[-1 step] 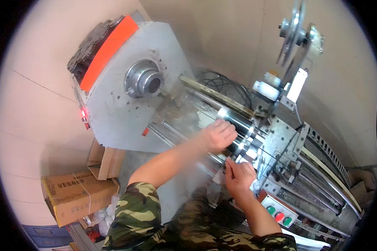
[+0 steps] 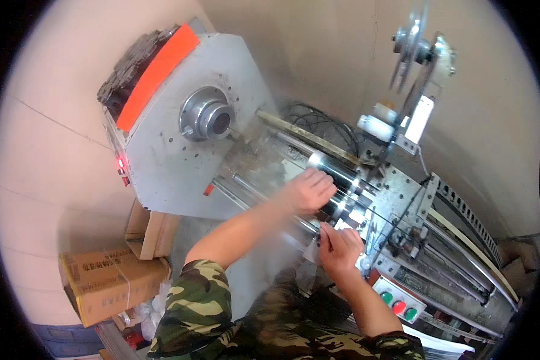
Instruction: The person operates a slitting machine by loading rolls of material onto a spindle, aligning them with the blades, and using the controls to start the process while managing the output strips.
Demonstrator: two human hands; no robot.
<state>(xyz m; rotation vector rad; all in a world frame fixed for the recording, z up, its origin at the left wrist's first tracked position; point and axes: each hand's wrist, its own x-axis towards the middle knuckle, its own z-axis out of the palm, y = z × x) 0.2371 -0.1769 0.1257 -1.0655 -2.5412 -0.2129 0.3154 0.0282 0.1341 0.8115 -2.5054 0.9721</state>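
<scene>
My left hand (image 2: 311, 189) is closed, fingers curled down at the near side of a shiny cylinder (image 2: 336, 171), dark with bright metal ends; its fingertips are hidden. My right hand (image 2: 340, 247) is closer to me, thumb and forefinger pinched together beside the end of a metal rod (image 2: 306, 225). Whatever lies in that pinch is too small to make out. Both hands are over the sliding carriage (image 2: 402, 195) of a machine. At far left stands its grey headstock (image 2: 162, 162), carrying a round metal chuck (image 2: 213, 117).
An upright arm on the carriage bears a wheel (image 2: 409, 51) and white rollers (image 2: 376, 127). A button box (image 2: 399, 306) with green and red buttons is near my right forearm. Cardboard boxes (image 2: 111, 279) sit at lower left. Black cables (image 2: 324, 123) lie behind the rails.
The carriage, with its wheel and rollers, has shifted slightly left toward the headstock. Both my hands have moved a little left along with it, keeping their closed shapes.
</scene>
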